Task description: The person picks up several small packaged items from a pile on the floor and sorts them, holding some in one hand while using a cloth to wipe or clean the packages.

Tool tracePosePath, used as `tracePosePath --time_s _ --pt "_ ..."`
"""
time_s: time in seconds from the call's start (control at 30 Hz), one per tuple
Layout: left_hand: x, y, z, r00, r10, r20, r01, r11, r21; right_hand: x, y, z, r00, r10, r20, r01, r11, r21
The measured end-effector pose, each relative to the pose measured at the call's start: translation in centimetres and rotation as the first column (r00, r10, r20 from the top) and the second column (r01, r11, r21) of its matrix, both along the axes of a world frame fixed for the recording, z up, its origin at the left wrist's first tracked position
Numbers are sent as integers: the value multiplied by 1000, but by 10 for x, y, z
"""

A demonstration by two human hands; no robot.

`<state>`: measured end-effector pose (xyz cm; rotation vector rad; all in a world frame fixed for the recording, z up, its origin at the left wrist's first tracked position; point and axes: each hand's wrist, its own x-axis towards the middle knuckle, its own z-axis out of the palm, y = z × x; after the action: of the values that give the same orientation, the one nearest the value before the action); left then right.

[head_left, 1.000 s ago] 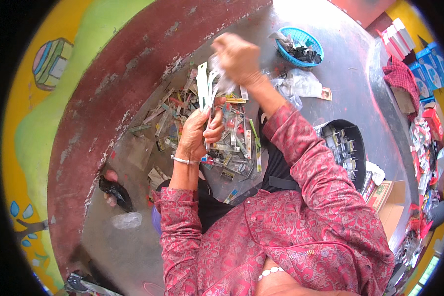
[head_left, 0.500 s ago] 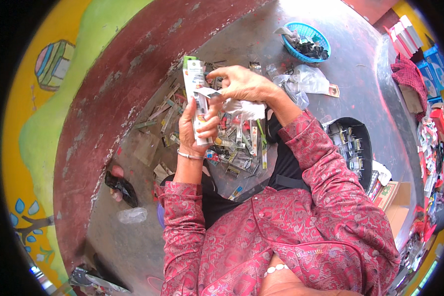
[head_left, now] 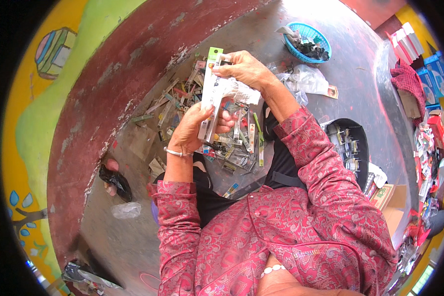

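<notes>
My left hand (head_left: pixel 195 129) grips the lower end of a stack of long flat packets (head_left: pixel 209 93) with green and white card backs, held upright in front of me. My right hand (head_left: pixel 244 69) pinches the top of the same stack, and a crinkled clear plastic wrapper (head_left: pixel 241 91) hangs just below its fingers. Both sleeves are red patterned cloth. A silver bangle sits on my left wrist. Several more small packets (head_left: pixel 237 145) lie on my lap under the hands.
A heap of loose packets and card strips (head_left: pixel 175 101) covers the grey floor by the dark red wall. A blue basket (head_left: pixel 308 43) with dark pieces stands at the back, a clear bag (head_left: pixel 306 79) near it. A black tray (head_left: pixel 350 148) of packets sits on my right.
My right hand has come down from high up onto the top of the stack. The stack now stands straighter in my left hand and closer to the camera.
</notes>
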<state>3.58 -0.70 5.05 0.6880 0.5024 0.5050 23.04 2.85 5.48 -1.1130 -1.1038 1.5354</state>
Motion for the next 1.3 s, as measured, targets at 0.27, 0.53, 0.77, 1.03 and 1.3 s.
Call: tracePosePath --time_s 0.27,0.53,0.77,1.03,1.3 --pt "3 -5 -9 998 51 -29 -49 997 63 8 8 -4 944 -128 304 129 992 18" --pt "17 -4 -16 960 261 -99 -265 964 -30 -44 -33 16 642 -565 518 -232 500 834" --pt "5 -12 -9 989 -123 -83 130 987 89 -7 3 -7 403 -832 382 -114 368 923" --pt "-9 0 -26 994 110 -8 -111 994 -24 63 10 20 86 -956 280 483 285 828" --pt "-3 -6 -20 975 176 -135 -182 983 -37 -50 -37 11 667 -506 547 -309 480 821"
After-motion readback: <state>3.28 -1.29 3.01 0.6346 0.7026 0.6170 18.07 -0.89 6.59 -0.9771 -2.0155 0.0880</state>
